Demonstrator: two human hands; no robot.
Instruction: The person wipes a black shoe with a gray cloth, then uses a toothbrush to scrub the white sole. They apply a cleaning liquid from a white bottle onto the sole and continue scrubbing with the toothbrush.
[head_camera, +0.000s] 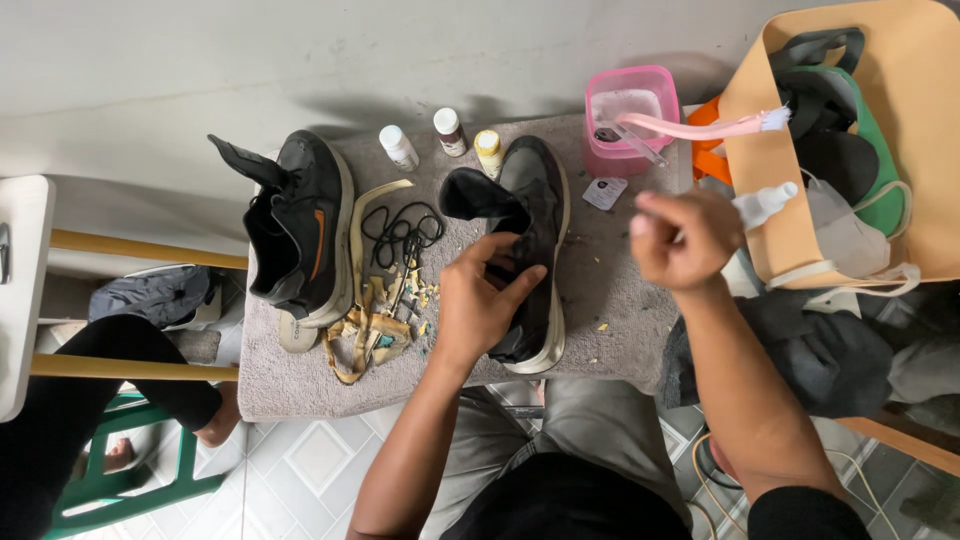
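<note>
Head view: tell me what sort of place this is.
Probably a home shoe-repair spot: a black shoe under the left hand on a towel-covered table, small bottles, peeled sole scraps, tiled floor.

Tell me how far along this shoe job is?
Done: laces are out, peeled scraps lie on the towel. In hand: left hand steadies the right shoe; right hand lifts a white bottle. Left: the other shoe sits untouched.
</note>
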